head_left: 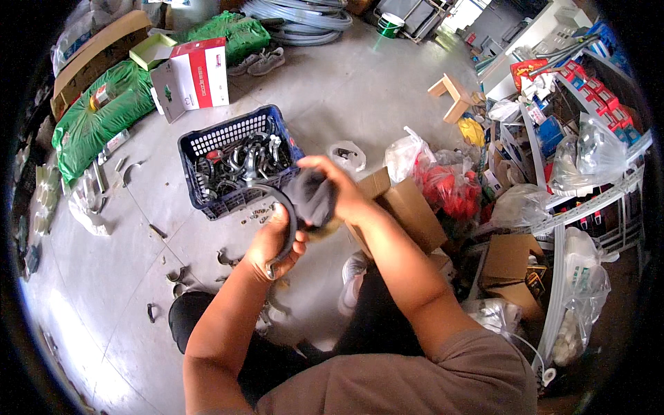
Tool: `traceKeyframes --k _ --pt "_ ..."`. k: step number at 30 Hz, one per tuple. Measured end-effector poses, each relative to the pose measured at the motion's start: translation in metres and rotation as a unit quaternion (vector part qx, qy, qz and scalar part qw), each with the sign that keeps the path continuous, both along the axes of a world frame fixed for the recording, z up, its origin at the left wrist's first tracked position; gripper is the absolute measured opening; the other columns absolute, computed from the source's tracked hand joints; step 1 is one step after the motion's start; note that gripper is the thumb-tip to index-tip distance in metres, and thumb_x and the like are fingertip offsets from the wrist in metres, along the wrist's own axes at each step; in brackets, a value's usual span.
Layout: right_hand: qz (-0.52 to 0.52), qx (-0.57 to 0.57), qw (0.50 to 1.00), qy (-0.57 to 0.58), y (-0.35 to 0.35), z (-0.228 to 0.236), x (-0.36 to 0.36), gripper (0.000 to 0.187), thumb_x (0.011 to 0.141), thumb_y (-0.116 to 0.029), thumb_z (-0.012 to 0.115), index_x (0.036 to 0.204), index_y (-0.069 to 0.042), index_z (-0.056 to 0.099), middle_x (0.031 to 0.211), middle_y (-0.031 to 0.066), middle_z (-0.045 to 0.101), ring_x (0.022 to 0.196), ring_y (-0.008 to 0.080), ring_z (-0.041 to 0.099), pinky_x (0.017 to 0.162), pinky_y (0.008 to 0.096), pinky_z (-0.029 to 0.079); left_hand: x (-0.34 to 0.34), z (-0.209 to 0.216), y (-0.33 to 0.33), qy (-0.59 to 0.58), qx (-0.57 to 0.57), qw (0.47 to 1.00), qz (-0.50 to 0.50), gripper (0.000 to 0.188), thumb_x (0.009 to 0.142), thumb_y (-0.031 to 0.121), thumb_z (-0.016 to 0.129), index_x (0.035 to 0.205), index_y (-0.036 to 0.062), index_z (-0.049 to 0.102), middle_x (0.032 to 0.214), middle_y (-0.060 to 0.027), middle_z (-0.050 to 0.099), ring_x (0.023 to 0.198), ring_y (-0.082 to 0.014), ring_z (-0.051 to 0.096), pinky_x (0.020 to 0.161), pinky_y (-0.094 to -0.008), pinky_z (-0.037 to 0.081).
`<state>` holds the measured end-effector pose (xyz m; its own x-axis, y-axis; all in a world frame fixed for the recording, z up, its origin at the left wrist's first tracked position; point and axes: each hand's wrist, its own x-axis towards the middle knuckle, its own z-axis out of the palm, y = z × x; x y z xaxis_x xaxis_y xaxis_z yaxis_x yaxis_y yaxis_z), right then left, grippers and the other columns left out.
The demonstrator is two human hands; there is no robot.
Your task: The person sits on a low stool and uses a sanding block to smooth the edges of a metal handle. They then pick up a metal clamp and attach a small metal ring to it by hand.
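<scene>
My left hand is closed around a curved, dark half-ring pipe clamp, whose arc bends up past the thumb. Against the clamp's right side my right hand grips a bunched dark grey cloth, slightly blurred. Just beyond both hands stands a dark blue plastic crate on the floor. Inside it lies a heap of metal clamps. Small metal pieces are scattered by the crate's near side. More loose clamps lie on the floor left of my forearm, and a few are partly hidden beneath my arms.
An opened cardboard box stands right of my hands, by plastic bags with red contents. Crowded shelving lines the right side. Green sacks and a red-and-white box sit far left. A small wooden stool stands further back.
</scene>
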<state>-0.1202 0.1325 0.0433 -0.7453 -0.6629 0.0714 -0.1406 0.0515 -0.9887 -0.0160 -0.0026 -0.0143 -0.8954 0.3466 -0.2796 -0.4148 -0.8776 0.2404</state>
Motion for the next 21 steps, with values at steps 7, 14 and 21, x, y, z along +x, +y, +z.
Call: traceKeyframes --k 7,14,21 --pt "-0.201 0.04 0.978 0.043 0.004 -0.023 -0.046 0.017 0.08 -0.004 0.049 0.093 -0.003 0.059 0.085 0.0058 0.061 0.075 0.0149 0.058 0.073 0.0275 0.047 0.023 0.011 0.019 0.105 -0.009 0.965 -0.24 0.031 0.087 0.04 0.046 0.096 0.0103 0.048 0.086 -0.0127 0.055 0.052 -0.0116 0.045 0.041 -0.0198 0.037" --pt "0.119 -0.011 0.902 -0.415 0.005 0.011 0.002 0.036 0.083 -0.022 0.052 0.114 -0.005 0.047 0.093 0.0103 0.06 0.081 0.0164 0.059 0.071 0.0284 0.051 0.022 0.003 0.015 0.109 0.076 0.965 -0.227 0.036 0.088 0.043 0.04 0.098 0.0096 0.047 0.089 -0.0138 0.055 0.056 -0.0116 0.049 0.043 -0.0194 0.039" --pt "0.088 -0.006 0.967 -0.241 0.006 0.004 0.005 0.033 0.082 -0.014 0.05 0.114 -0.005 0.049 0.082 0.0093 0.06 0.07 0.0151 0.059 0.062 0.0259 0.051 0.011 0.006 0.001 0.057 0.047 0.968 -0.239 0.045 0.089 0.044 0.037 0.111 0.0064 0.047 0.106 -0.0218 0.054 0.061 -0.0152 0.057 0.043 -0.0205 0.047"
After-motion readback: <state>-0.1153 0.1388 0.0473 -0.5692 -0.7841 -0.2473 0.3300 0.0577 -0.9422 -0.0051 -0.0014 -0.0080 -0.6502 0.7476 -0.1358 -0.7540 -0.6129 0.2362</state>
